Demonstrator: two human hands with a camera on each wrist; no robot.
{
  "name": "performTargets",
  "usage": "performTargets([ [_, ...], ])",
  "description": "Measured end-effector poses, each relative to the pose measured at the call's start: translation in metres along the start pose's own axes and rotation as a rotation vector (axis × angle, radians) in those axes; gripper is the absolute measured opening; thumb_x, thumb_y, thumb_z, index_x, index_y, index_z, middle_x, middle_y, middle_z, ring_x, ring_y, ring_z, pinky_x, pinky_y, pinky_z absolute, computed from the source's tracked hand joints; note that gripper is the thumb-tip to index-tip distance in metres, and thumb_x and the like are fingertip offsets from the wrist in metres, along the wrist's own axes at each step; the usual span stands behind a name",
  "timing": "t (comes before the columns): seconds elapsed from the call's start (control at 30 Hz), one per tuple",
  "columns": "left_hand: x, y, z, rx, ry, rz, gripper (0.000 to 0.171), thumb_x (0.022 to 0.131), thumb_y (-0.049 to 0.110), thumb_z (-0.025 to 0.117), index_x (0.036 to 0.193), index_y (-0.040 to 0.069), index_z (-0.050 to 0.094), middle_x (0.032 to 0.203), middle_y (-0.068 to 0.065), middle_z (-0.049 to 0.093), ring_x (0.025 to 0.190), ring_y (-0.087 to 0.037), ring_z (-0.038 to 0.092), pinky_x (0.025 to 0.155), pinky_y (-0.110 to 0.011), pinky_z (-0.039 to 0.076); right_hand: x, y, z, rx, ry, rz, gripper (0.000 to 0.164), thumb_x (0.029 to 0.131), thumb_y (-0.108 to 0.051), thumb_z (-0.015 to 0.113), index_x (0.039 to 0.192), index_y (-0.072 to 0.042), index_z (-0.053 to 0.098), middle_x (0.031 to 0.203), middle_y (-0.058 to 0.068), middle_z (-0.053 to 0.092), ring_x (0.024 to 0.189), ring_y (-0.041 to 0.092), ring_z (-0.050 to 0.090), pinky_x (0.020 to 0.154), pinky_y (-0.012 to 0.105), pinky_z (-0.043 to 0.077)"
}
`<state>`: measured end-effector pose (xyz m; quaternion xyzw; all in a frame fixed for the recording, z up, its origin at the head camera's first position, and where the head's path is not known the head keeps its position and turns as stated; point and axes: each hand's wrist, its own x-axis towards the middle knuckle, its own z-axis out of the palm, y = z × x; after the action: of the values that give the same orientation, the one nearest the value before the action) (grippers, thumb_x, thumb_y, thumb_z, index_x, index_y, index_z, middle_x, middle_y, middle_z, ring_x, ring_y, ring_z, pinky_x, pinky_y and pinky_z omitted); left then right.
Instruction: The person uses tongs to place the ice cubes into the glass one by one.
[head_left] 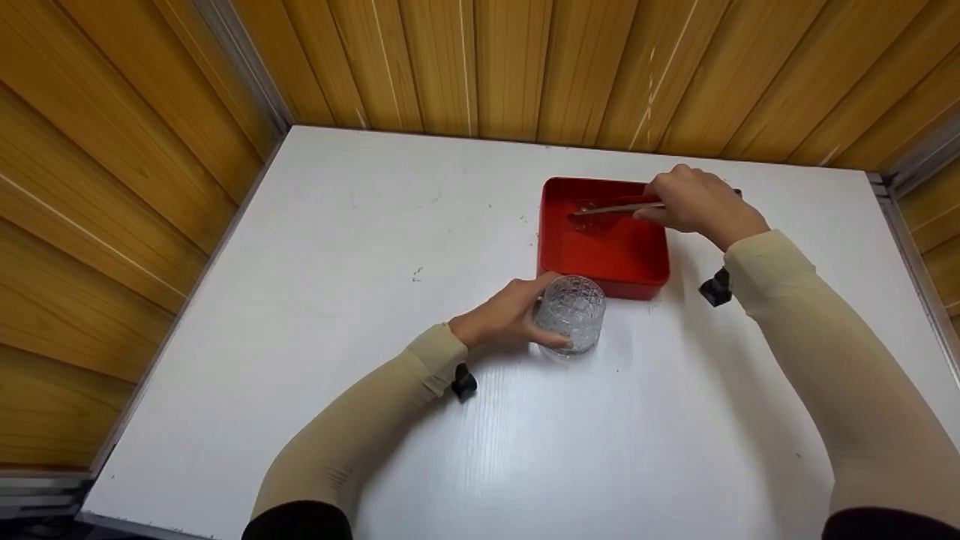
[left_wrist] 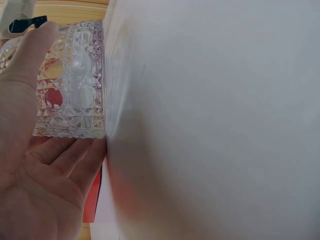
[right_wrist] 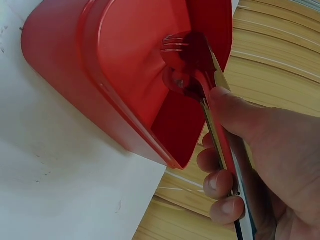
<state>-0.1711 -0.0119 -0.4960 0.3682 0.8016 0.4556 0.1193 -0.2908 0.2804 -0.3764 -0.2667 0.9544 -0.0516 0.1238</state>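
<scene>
My left hand (head_left: 514,311) holds a clear cut-glass tumbler (head_left: 576,311) from its left side, thumb on the near side and fingers on the far side. The glass (left_wrist: 82,80) stands upright on the white table, its patterned wall filling the gap between thumb and fingers. Over the far right corner of a red square tray (head_left: 630,289), my right hand (head_left: 697,199) grips metal tongs (right_wrist: 232,160). One tip of the tongs is slotted like a fork. Both tips reach down into the tray, near a small clear shiny patch (head_left: 589,217) whose kind I cannot tell.
The white table (head_left: 337,262) carries the tray just beyond the glass, close to it. Wood-panelled walls (head_left: 510,67) rise behind the table and at both sides. A black wrist mount (head_left: 716,289) hangs below the right sleeve, another (head_left: 463,382) below the left.
</scene>
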Motion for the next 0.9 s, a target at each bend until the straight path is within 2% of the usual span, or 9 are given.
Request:
performTargets([
  [0.27,0.000,0.001,0.001,-0.017,-0.003,-0.025,0.081,0.077,0.035,0.092,0.143,0.017,0.050,0.126,0.004,0.067,0.114,-0.008,0.061,0.099,-0.022,0.050,0.000,0.001,0.001,0.002,-0.017,0.019,0.029,0.097,-0.023,0.073,0.114,0.001,0.076,0.081,0.008,0.073,0.070,0.023,0.059,0.061,0.035,0.050],
  [0.4,-0.001,0.001,0.001,-0.005,-0.001,-0.017,0.081,0.076,0.036,0.093,0.142,0.016,0.051,0.125,0.002,0.067,0.113,-0.008,0.061,0.098,-0.021,0.050,0.000,0.000,0.002,-0.006,-0.007,0.009,0.029,0.097,-0.023,0.073,0.113,0.001,0.076,0.081,0.008,0.072,0.069,0.023,0.059,0.060,0.034,0.050],
  [0.67,-0.001,0.001,0.001,0.013,0.008,-0.009,0.080,0.077,0.036,0.092,0.142,0.015,0.051,0.126,0.002,0.067,0.112,-0.007,0.061,0.098,-0.021,0.049,0.001,-0.008,-0.001,-0.068,0.040,-0.008,0.020,0.096,-0.020,0.074,0.103,-0.002,0.078,0.072,0.005,0.067,0.067,0.023,0.056,0.058,0.036,0.048],
  [0.9,-0.001,0.001,0.000,0.013,0.005,-0.007,0.080,0.077,0.036,0.092,0.142,0.015,0.051,0.125,0.002,0.067,0.111,-0.008,0.061,0.097,-0.021,0.050,0.004,-0.017,-0.007,-0.035,0.014,0.069,0.022,0.097,-0.019,0.073,0.108,0.000,0.077,0.079,0.009,0.069,0.073,0.026,0.056,0.062,0.038,0.048],
])
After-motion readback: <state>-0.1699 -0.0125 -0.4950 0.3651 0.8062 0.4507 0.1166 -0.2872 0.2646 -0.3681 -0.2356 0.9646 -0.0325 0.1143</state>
